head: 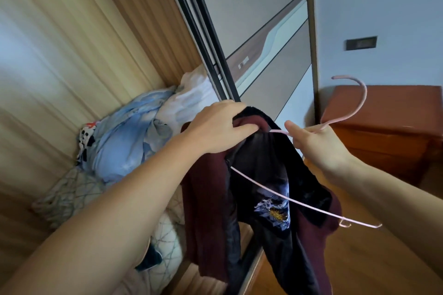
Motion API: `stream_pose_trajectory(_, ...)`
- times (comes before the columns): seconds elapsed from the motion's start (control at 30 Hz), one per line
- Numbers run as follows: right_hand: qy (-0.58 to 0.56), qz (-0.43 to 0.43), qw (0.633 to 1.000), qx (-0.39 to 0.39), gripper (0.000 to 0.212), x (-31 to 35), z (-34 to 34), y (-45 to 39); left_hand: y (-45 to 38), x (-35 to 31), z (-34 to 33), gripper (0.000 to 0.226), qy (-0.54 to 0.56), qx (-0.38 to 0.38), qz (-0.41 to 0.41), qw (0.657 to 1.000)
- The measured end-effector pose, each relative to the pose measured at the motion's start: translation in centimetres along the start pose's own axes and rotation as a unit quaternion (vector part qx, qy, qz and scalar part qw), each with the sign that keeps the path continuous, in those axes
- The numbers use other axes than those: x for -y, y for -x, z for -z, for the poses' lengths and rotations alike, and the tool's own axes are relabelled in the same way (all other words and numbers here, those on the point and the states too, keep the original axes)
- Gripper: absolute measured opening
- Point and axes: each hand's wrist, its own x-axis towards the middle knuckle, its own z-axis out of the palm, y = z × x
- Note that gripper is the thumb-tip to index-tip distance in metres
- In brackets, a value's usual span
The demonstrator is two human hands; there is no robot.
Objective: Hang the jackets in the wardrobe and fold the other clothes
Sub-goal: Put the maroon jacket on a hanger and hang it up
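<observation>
left hand (pixel 217 127): bunching jacket (pixel 263 189) collar
right hand (pixel 318 143): pinching hanger (pixel 297 201) neck
hanger: one arm hidden inside jacket

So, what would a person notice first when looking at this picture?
First, the dark maroon jacket hanging mid-frame, its collar gripped by the left hand. Next, the pink hanger, held by the right hand and partly fed into the jacket. Behind, at left, lies a pile of pale blue clothes.

The pink hanger's (pixel 309 206) left arm disappears inside the dark jacket (pixel 268 175), whose hem runs off the bottom edge. The left hand's (pixel 215 127) fingertips are buried in the collar. The embroidered motif (pixel 272 211) is too blurred to identify.
</observation>
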Motion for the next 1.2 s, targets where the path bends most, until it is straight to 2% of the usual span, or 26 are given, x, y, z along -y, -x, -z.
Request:
stream_pose_trajectory(0.07, -0.010, -0.007, 1.000, 0.011, 0.061, 0.3, 0.8, -0.2, -0.4, -0.1, -0.1, 0.048, -0.008, 0.016, -0.017, 1.000)
stream_pose_trajectory(0.23, 0.018, -0.005, 1.000, 0.018, 0.050, 0.7, 2.4, -0.5, -0.6, -0.8, -1.0, 0.049, -0.009, 0.066, -0.058, 0.996)
stream_pose_trajectory(0.33, 0.054, 0.026, 0.998, 0.029, 0.050, 1.1, 3.4, -0.5, -1.4, -1.9, -2.7, 0.032, -0.086, 0.024, -0.061, 0.994)
stream_pose_trajectory(0.4, 0.081, 0.036, 0.996, 0.033, 0.051, 1.1, 4.2, -0.4, -2.0, -2.5, -3.5, 0.030, -0.068, 0.024, -0.053, 0.996)
stream_pose_trajectory(0.47, 0.077, 0.044, 0.996, 0.009, 0.051, 1.2, 5.1, -0.7, -2.9, -2.8, -3.6, 0.033, -0.048, 0.046, -0.047, 0.997)
stream_pose_trajectory(0.53, 0.080, 0.107, 0.989, -0.057, 0.031, 1.1, 5.9, -1.0, -3.9, -2.8, -3.3, 0.025, -0.048, 0.056, -0.038, 0.997)
stream_pose_trajectory(0.57, 0.115, 0.161, 0.974, -0.108, 0.025, 0.8, 6.2, -1.0, -4.4, -2.7, -3.1, 0.019, -0.046, 0.053, -0.032, 0.997)
stream_pose_trajectory(0.6, 0.167, 0.220, 0.947, -0.163, 0.031, 0.3, 6.4, -0.9, -4.8, -2.7, -2.9, 0.015, -0.047, 0.046, -0.025, 0.998)
stream_pose_trajectory(0.67, 0.275, 0.344, 0.867, -0.233, 0.035, -1.7, 6.9, -0.2, -5.4, -2.8, -2.5, 0.014, -0.057, 0.032, -0.010, 0.998)
stream_pose_trajectory(0.73, 0.362, 0.426, 0.808, -0.188, 0.019, -4.8, 6.6, 1.1, -5.7, -3.2, -2.0, 0.024, -0.063, 0.028, 0.001, 0.998)
stream_pose_trajectory(0.77, 0.386, 0.437, 0.801, -0.136, 0.012, -6.5, 6.4, 1.4, -5.7, -3.5, -1.8, 0.029, -0.062, 0.025, -0.001, 0.998)
stream_pose_trajectory(0.83, 0.394, 0.378, 0.837, -0.042, 0.003, -8.3, 5.7, 1.1, -5.6, -4.2, -1.4, 0.036, -0.064, 0.017, -0.020, 0.998)
stream_pose_trajectory(0.87, 0.396, 0.319, 0.861, -0.025, 0.002, -8.7, 5.3, 0.6, -5.4, -4.5, -1.1, 0.038, -0.066, 0.010, -0.030, 0.997)
stream_pose_trajectory(0.93, 0.423, 0.192, 0.885, -0.017, 0.014, -9.4, 4.3, -1.2, -4.6, -5.0, 0.1, 0.039, -0.060, -0.016, -0.033, 0.998)
stream_pose_trajectory(1.0, 0.388, 0.112, 0.915, -0.010, 0.034, -9.7, 3.0, -2.8, -3.7, -5.1, 1.5, 0.039, -0.056, -0.034, -0.027, 0.997)
stream_pose_trajectory(1.1, 0.297, 0.058, 0.953, 0.006, 0.058, -9.7, 1.5, -5.3, -1.9, -6.2, 3.0, 0.036, -0.070, -0.055, -0.066, 0.994)
stream_pose_trajectory(1.2, 0.282, 0.011, 0.959, 0.029, 0.052, -10.3, 0.7, -7.6, 0.1, -6.5, 4.3, 0.036, -0.061, -0.088, -0.102, 0.989)
